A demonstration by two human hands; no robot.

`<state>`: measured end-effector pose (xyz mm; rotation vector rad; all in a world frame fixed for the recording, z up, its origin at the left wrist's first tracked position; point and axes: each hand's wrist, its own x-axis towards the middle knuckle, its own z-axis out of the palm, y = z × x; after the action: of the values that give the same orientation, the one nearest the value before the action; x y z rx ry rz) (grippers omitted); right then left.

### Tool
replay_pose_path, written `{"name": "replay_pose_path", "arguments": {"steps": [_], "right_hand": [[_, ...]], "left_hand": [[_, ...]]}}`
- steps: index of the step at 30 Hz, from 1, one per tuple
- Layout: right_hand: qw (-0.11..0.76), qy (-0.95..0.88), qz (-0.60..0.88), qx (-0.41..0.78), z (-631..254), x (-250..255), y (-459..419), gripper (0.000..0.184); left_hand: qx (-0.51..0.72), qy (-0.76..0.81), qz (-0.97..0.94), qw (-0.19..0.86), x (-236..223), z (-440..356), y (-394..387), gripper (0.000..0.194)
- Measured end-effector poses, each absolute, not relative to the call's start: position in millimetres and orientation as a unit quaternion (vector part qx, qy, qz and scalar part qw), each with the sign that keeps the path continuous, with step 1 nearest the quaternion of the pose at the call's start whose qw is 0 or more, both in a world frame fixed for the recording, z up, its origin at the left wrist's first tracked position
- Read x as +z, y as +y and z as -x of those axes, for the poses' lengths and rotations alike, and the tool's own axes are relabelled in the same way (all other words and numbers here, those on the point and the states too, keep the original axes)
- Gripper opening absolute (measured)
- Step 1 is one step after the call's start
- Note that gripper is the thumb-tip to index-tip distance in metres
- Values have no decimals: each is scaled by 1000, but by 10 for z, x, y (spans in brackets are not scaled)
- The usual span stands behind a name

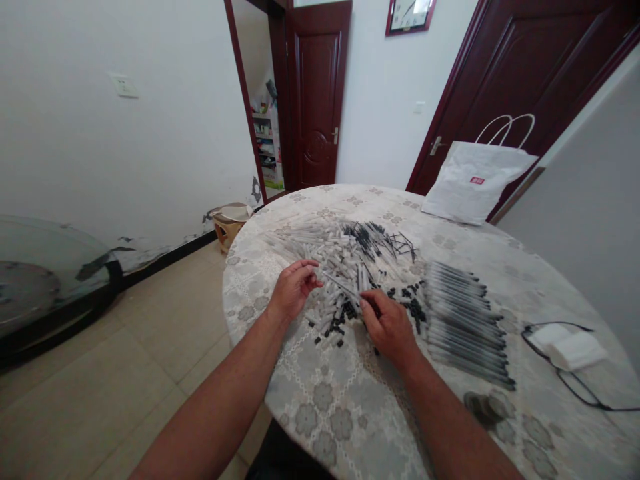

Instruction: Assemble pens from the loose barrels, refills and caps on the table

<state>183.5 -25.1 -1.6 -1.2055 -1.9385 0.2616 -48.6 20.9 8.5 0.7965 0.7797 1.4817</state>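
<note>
A heap of grey pen barrels (330, 257) lies on the round table (350, 413), with thin black refills (375, 237) behind it and small black caps (407, 300) in front. My left hand (293, 288) rests on the heap's left edge, fingers curled, pinching at a barrel. My right hand (387, 327) sits at the heap's near side, fingers closed round one grey barrel (340, 285) that points up-left toward the left hand. A row of assembled pens (463, 323) lies to the right of my right hand.
A white paper bag (475, 183) leans at the table's far side. A white pad with a black cord (570, 353) lies at the right edge. A small stool (230, 223) stands on the tiled floor; a glass tabletop (40, 267) leans on the left wall.
</note>
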Motion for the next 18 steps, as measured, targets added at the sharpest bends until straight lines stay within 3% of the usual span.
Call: {"name": "replay_pose_path", "arguments": {"steps": [12,18], "right_hand": [[390,-809,436,64,-1767,-63,-266,27],[380,-822,422,50,-1703,-57,-288,29]], "left_hand": [[613,327,-353,627,75,422,186,34],[613,334,-342,629,73,419,189,31]]}}
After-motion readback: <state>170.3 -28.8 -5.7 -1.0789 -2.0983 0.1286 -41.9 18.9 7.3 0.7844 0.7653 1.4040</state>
